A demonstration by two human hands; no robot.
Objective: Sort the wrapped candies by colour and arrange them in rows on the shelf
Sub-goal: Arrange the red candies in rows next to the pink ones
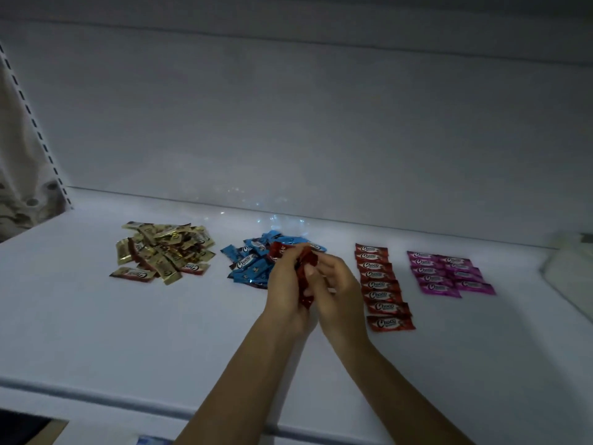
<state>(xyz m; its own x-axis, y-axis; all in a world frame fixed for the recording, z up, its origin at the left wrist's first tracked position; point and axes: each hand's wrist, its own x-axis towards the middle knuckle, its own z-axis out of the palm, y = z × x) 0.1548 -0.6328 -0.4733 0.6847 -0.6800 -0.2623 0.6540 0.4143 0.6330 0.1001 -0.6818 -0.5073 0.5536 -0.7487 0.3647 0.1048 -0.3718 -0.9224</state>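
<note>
Both hands meet over the middle of the white shelf (96,332). My left hand (285,290) and my right hand (333,287) together grip a bunch of red wrapped candies (303,268). Behind the hands lies a loose heap of blue candies (253,261), partly hidden by my left hand. Further left is a mixed heap of gold candies (163,252) with a few red ones in it. To the right, a column of red candies (383,289) runs front to back. Purple candies (449,273) lie in two short columns beyond it.
The shelf's back wall (288,123) rises right behind the candies. A slotted upright (35,123) stands at the left edge, with patterned fabric beside it. A pale object (571,268) sits at the far right. The shelf's front lip (128,403) runs across the bottom.
</note>
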